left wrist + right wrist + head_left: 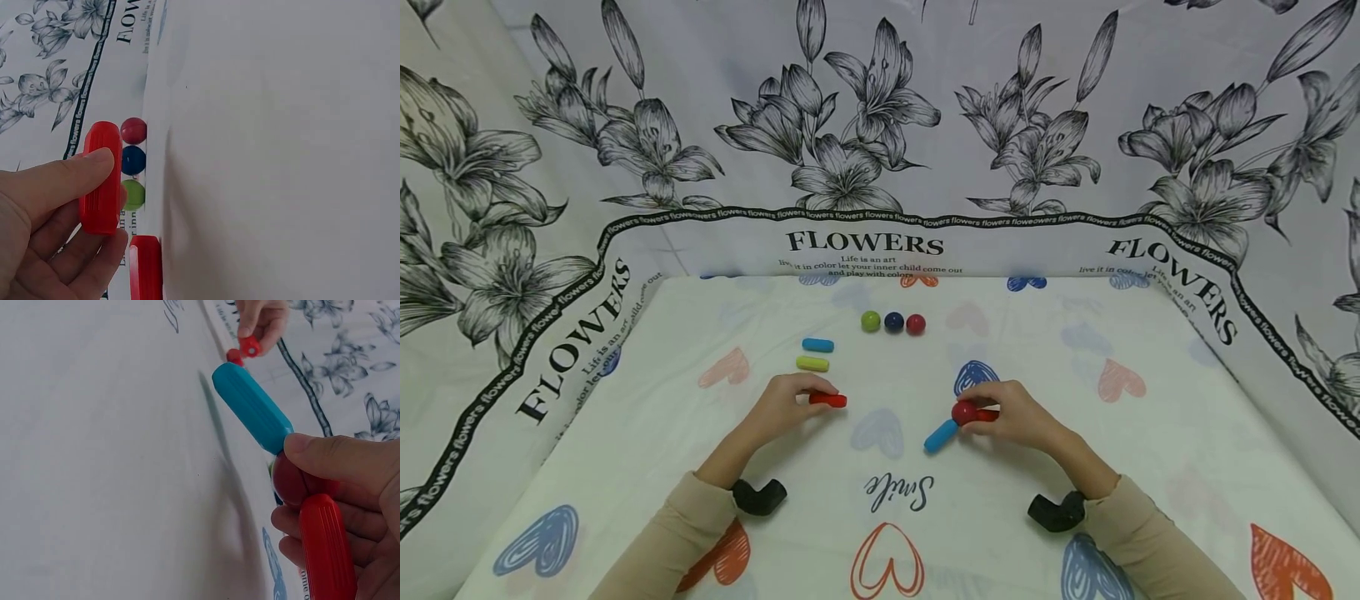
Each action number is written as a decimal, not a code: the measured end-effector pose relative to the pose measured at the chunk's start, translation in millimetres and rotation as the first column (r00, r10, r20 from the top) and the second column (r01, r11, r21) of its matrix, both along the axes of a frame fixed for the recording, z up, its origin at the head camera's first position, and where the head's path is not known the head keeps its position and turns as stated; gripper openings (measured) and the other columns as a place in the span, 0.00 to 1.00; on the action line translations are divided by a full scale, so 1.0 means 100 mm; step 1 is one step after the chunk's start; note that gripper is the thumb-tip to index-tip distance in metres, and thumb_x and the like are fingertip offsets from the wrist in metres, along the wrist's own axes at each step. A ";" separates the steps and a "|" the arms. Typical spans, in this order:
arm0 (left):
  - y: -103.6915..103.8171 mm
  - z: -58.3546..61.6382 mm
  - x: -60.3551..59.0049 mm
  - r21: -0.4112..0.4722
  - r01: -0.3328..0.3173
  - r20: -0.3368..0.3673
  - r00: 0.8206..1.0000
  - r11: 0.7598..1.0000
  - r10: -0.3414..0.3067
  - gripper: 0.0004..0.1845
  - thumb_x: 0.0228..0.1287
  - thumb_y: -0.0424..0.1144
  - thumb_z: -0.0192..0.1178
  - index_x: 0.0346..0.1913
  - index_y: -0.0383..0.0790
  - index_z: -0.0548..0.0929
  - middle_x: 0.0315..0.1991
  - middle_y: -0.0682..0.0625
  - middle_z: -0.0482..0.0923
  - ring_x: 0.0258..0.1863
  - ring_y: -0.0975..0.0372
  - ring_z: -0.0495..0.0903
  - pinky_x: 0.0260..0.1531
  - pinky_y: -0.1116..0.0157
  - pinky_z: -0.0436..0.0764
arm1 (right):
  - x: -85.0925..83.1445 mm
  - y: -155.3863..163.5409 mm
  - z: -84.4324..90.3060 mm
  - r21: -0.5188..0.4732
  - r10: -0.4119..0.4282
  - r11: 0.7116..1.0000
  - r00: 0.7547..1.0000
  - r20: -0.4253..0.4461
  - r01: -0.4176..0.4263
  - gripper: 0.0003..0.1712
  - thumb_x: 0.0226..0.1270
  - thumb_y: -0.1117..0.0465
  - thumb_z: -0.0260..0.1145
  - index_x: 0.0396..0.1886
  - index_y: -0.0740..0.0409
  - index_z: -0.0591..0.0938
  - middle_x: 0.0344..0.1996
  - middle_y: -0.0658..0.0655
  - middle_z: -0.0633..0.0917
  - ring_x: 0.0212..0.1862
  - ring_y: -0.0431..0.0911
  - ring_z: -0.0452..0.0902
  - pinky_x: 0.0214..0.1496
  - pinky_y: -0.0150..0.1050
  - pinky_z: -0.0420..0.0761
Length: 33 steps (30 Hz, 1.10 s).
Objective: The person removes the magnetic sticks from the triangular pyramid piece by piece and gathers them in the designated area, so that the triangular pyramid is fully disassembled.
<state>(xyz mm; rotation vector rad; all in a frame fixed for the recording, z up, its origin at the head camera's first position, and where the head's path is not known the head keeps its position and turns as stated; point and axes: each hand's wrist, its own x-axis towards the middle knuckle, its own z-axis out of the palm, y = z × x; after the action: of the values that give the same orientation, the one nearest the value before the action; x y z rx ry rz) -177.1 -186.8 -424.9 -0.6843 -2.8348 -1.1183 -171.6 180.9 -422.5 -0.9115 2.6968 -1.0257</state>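
Note:
My left hand [785,410] pinches a short red rod [100,178] between thumb and fingers. Below it in the left wrist view lies a second red rod [146,269], mostly hidden in the head view. My right hand [1018,412] holds a dark red ball [964,412] between thumb and fingertips. Joined to that ball are a blue rod [253,407], pointing away from the hand toward the lower left in the head view, and a red rod [327,547] lying along the fingers. Part of the ball is covered by the thumb.
Farther back stand a green ball [870,321], a dark blue ball [893,322] and a red ball [915,324] in a row. A blue rod [817,345] and a yellow rod [812,364] lie beyond my left hand. A printed white cloth [880,467] covers the table.

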 end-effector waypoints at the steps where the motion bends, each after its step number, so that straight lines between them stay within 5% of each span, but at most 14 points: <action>1: -0.02 -0.01 0.00 -0.003 0.000 0.003 1.000 1.000 0.000 0.10 0.54 0.32 0.69 0.42 0.41 0.88 0.41 0.48 0.88 0.42 0.58 0.81 0.44 0.68 0.82 | 0.00 0.00 -0.01 -0.002 -0.001 1.000 1.000 -0.003 0.001 0.22 0.55 0.62 0.74 0.50 0.64 0.82 0.43 0.60 0.88 0.46 0.53 0.85 0.50 0.45 0.86; 33: -0.38 -0.04 0.03 -0.145 -0.133 0.133 0.979 0.980 0.152 0.11 0.55 0.31 0.68 0.43 0.42 0.88 0.50 0.39 0.84 0.50 0.49 0.80 0.53 0.51 0.81 | 0.01 0.00 -0.03 0.011 -0.017 1.000 1.000 0.022 0.017 0.23 0.56 0.59 0.73 0.51 0.64 0.82 0.44 0.60 0.88 0.47 0.53 0.84 0.49 0.43 0.86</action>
<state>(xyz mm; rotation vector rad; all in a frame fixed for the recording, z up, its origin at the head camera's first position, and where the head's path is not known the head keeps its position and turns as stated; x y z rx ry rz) -174.3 -224.7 -429.0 -0.4110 -3.0466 -0.9999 -170.1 181.2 -425.5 -0.8712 2.6937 -1.0180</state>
